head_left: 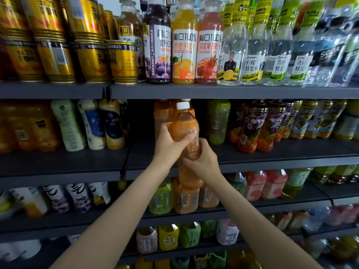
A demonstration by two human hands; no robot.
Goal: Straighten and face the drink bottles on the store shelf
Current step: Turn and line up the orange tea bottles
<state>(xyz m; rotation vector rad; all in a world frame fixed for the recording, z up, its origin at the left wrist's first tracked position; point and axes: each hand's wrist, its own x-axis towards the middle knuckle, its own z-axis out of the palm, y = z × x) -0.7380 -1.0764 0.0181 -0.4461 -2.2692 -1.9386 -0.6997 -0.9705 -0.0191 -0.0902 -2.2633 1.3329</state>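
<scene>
Right now you are holding a tall orange plastic juice bottle with a white cap (186, 133) in front of the dark grey metal middle shelf (272, 150); your left hand (171, 144) is wrapping its upper body, thumb on the left side and fingers curling across the front; your right hand (202, 158) is clamping the lower body just below the left hand, fingers closed round it; neither hand is free.

By my reading you are in the middle of facing this one bottle; it is hanging clear of the middle shelf, out in front of its edge, leaning slightly, and the label is too blurred for me to tell which way it is pointing.

Behind the held bottle, further back on the middle shelf, more orange plastic bottles (162, 115) are standing in a row; to the right of the held bottle a green plastic bottle (217, 121) is standing well back; the gap at the front between them is looking like the likely home.

Next you are probably needing to twist the bottle until its label is facing outward, then set it upright at the front edge, in line with its orange neighbours; go gently so you are not knocking the bottles behind.
</scene>
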